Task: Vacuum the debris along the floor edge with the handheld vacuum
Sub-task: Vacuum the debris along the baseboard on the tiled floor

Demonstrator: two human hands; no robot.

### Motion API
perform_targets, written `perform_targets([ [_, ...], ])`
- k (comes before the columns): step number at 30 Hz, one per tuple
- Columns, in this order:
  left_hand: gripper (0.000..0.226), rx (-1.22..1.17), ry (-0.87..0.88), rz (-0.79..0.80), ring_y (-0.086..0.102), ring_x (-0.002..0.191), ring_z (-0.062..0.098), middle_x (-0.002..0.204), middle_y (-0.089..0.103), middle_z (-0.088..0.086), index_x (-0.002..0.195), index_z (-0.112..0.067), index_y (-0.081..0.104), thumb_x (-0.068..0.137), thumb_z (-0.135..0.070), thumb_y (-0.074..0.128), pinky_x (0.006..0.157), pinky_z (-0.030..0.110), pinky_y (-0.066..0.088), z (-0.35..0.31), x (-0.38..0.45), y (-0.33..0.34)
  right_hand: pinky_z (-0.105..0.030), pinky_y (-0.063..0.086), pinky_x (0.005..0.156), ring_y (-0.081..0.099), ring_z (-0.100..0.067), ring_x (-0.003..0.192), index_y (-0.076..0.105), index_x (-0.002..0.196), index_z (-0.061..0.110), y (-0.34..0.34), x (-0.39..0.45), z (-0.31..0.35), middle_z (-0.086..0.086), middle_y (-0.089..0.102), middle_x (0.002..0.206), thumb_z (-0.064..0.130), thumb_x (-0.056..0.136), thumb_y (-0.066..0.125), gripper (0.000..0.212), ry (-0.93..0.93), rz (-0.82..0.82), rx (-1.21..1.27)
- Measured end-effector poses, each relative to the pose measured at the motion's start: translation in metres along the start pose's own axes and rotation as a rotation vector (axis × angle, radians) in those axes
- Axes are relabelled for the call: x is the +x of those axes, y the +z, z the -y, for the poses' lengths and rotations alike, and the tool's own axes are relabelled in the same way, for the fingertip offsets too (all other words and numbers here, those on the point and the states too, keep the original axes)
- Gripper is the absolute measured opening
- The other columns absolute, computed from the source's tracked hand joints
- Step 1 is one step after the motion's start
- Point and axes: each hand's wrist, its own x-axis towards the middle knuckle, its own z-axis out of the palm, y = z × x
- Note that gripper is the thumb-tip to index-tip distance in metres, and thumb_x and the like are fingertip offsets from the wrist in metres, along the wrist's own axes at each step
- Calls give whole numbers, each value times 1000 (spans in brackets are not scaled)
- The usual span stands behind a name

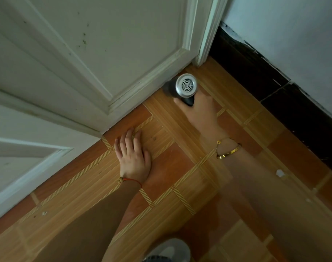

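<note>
The handheld vacuum [182,87] is dark with a round silver vent grille facing me. It points down-left at the floor edge where the white door [97,59] meets the tiles, near the door frame corner. My right hand [199,110] is shut on its dark handle. My left hand [133,156] lies flat, palm down with fingers apart, on the orange tiled floor [180,167] close to the door's bottom edge. Small white debris bits [279,173] lie on the floor at the right, near the dark baseboard. The nozzle tip is hidden behind the vacuum body.
A dark baseboard [274,87] runs under a pale wall [293,35] along the right. The white door frame [208,35] stands at the corner. A second white panel [29,157] is at the left. Small white specks [44,213] lie lower left. A grey shoe [169,250] shows at the bottom.
</note>
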Motion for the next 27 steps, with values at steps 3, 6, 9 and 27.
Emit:
perform_targets([
  [3, 50, -4, -4, 7, 37, 138, 36, 148, 43, 15, 139, -9, 48, 92, -25, 40, 120, 57, 18, -1, -1, -1, 1, 38, 71, 58, -4, 94, 61, 118, 10, 1, -7, 3, 5, 66, 105, 40, 83, 72, 48, -41, 155, 9],
  [6, 51, -9, -5, 18, 38, 137, 36, 148, 43, 15, 139, -9, 47, 92, -26, 38, 120, 57, 19, -1, -1, -1, 2, 37, 70, 56, -3, 92, 62, 116, 10, -1, -10, 0, 8, 64, 100, 39, 83, 73, 45, -51, 146, 24],
  [9, 49, -15, -11, 30, 38, 137, 36, 148, 43, 14, 138, -9, 48, 93, -27, 38, 119, 59, 19, -1, -1, -1, -16, 47, 76, 62, -10, 95, 62, 117, 9, -11, -7, -9, 0, 68, 106, 41, 83, 72, 48, 19, 15, -3],
  [27, 52, 5, 369, 171, 39, 139, 33, 144, 48, 15, 142, -9, 47, 95, -30, 38, 118, 58, 23, -103, 59, 28, -25, 47, 81, 64, -21, 107, 55, 128, 9, -55, 4, -42, -7, 67, 119, 43, 85, 70, 57, 92, -153, -64],
])
